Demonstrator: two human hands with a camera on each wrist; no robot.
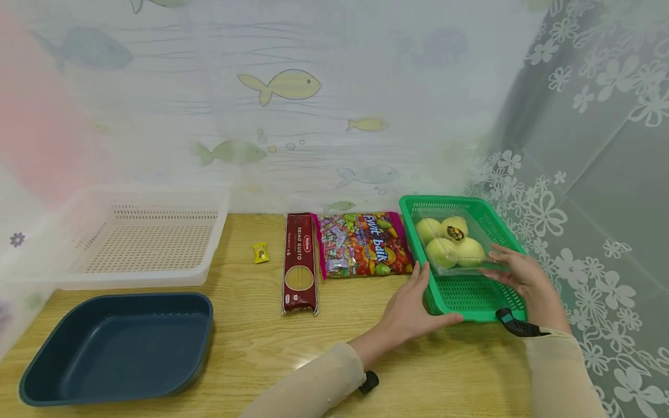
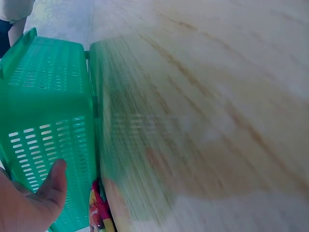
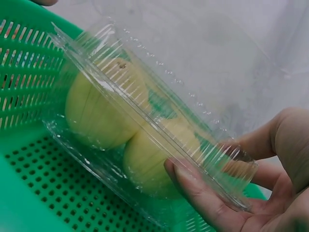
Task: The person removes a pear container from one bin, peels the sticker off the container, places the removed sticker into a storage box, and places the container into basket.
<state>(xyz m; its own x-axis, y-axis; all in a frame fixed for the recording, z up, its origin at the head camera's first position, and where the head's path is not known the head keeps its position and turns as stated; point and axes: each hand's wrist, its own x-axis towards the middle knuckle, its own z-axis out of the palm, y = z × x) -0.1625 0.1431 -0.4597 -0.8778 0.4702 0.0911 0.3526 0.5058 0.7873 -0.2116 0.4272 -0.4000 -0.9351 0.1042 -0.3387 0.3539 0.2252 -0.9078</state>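
A green slotted basket (image 1: 473, 296) stands on the wooden table at the right. Inside it lies a clear plastic clamshell of yellow apples (image 1: 450, 244) (image 3: 125, 130). My right hand (image 1: 514, 273) (image 3: 227, 193) grips the near end of the clamshell, fingers curled under it and thumb over the top. My left hand (image 1: 418, 302) (image 2: 34, 203) rests against the basket's left front corner, thumb along the front rim, fingers fairly straight on the side wall (image 2: 53, 125).
Left of the basket lie a bag of fruit candy (image 1: 360, 244), a dark red spaghetti pack (image 1: 299, 261) and a small yellow sweet (image 1: 260, 253). A white slotted basket (image 1: 141, 238) and a dark blue tray (image 1: 117, 345) sit at the left. Curtains hang behind and right.
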